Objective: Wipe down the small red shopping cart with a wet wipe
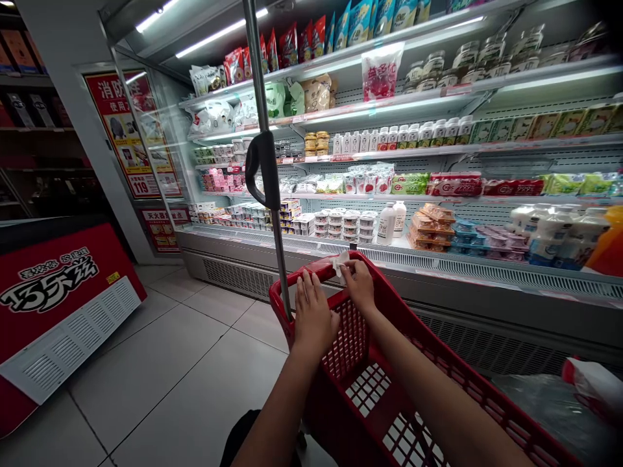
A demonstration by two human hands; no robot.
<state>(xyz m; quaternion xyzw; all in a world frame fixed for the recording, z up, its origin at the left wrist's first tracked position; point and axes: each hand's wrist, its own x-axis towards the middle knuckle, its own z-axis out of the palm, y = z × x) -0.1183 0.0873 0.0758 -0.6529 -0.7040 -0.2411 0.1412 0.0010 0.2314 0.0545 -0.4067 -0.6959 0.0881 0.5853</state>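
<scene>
Red cart [325, 403] — far rim under both hands. Left hand [312, 314] open, fingers extended, nothing visibly grasped. Right hand [359, 284] nearer, fingertips pinching crumpled white tissue [339, 264] — tissue forward-left, on cart's far rim, long axis unclear.

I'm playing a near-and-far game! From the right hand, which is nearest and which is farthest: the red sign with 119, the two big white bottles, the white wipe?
From the right hand:
1. White wipe: in its fingers, at the cart's rim.
2. Big white bottles: ahead, on the bottom shelf.
3. Red sign: far left, past the fridge.
</scene>
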